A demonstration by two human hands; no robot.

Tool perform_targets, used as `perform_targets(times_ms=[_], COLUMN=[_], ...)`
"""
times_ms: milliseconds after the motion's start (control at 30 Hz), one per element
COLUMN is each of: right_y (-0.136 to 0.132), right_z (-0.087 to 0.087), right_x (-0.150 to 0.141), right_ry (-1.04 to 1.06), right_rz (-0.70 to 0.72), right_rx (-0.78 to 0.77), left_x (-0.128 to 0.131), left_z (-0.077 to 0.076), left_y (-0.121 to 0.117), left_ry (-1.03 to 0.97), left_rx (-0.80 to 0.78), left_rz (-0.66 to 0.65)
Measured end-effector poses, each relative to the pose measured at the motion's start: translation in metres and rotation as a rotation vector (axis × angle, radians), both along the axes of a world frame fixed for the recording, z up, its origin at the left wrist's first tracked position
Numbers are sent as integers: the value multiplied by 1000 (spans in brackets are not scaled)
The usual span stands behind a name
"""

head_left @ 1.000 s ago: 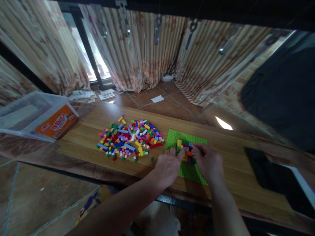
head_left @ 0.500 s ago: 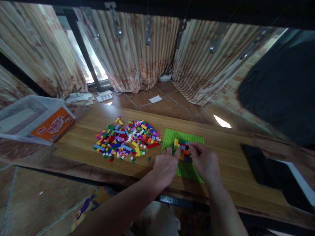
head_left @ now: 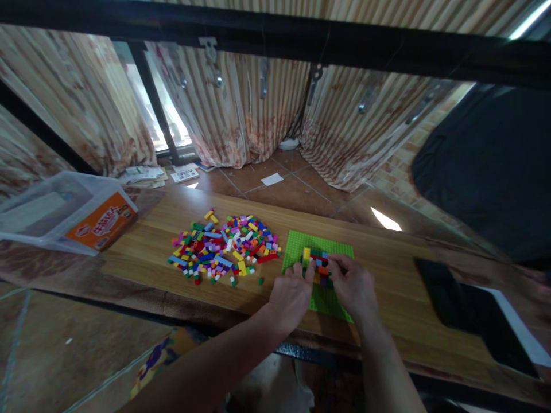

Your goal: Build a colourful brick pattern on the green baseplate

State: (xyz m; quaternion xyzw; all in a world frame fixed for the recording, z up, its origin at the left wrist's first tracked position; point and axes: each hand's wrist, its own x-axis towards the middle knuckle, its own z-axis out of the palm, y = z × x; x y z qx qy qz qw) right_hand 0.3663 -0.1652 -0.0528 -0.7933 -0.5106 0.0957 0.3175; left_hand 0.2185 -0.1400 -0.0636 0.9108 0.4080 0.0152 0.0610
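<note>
On the wooden table lies a green studded baseplate. A small multicoloured toy brick structure, with yellow, red, blue and orange bricks, stands on it. My left hand rests over the plate's left side, its index finger stretched against the structure's left part and its other fingers apart on the plate. At the structure's right edge, my right hand has thumb and forefinger pinched together. Whatever is between those fingertips is too small and covered to make out.
A pile of loose toy bricks spreads to the left of the baseplate. Farther left stands a clear plastic box with an orange label. Dark flat objects lie at the right, and a black bar crosses the view above.
The whole view has shifted slightly as the head moved, showing more of the black bar. Both hands stay at the brick structure, with barely any movement of the fingers.
</note>
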Motion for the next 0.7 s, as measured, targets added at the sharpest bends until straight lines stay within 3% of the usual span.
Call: perform_targets(times_ms=[133, 367, 533, 700], right_y=[0, 0, 1, 2], right_z=[-1, 6, 5, -1], right_x=[2, -1, -3, 0], right_ry=[-7, -5, 22, -3], right_rz=[1, -74, -67, -95], right_rx=[-7, 81, 60, -35], left_x=[-3, -21, -47, -109], left_z=[3, 17, 31, 49], left_y=[4, 19, 50, 107], left_ry=[-3, -157, -389, -463], left_rx=[-39, -277, -176, -44], left_rz=[-10, -20, 158, 424])
